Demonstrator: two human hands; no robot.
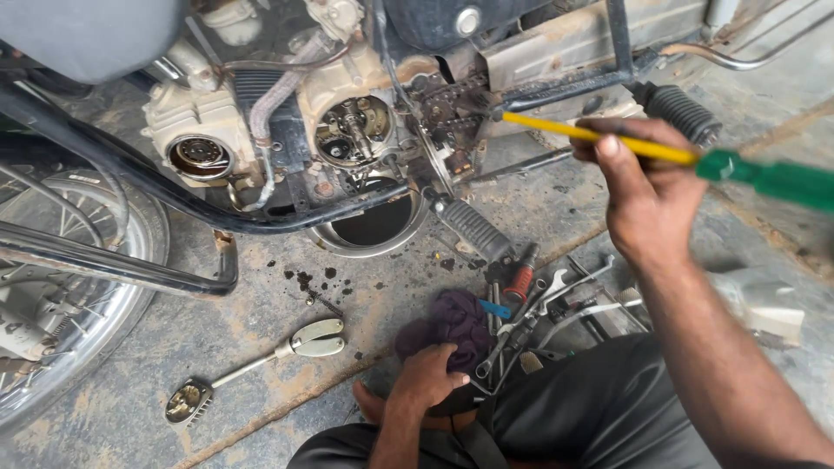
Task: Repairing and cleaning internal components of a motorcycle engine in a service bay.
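One view only, head camera, looking down at our two hands and a motorcycle engine [261, 122] with its side cover off.

Right hand [647, 187]: fingers clamped around the yellow shaft of a long screwdriver [608, 139] with a green handle [782, 181]. We grip far forward on the shaft, not on the handle, which gives finer control of the tip. The tip sits at the chain and sprocket area [447, 113], just right of the open clutch housing [352, 130]. The handle trails out to the right, clear of the frame.

Left hand [426, 378]: fingers curled down on a dark purple rag [456, 326] lying on the concrete floor [261, 304]. Whether they pinch the cloth or merely rest on it, we cannot tell. The rag touches a heap of spanners and other hand tools [543, 304], kept close to our knees so that either hand can reach them.

A round metal pan [373, 226] sits on the floor directly under the open engine, a placement suited to catching drips; dark oil spots [308, 278] mark the floor just beside it. A detached lever with a flat pedal end [261, 360] lies apart to the left, out of the working area. The front wheel [61, 287] fills the left edge. The footpeg [473, 230] juts out between pan and tools.
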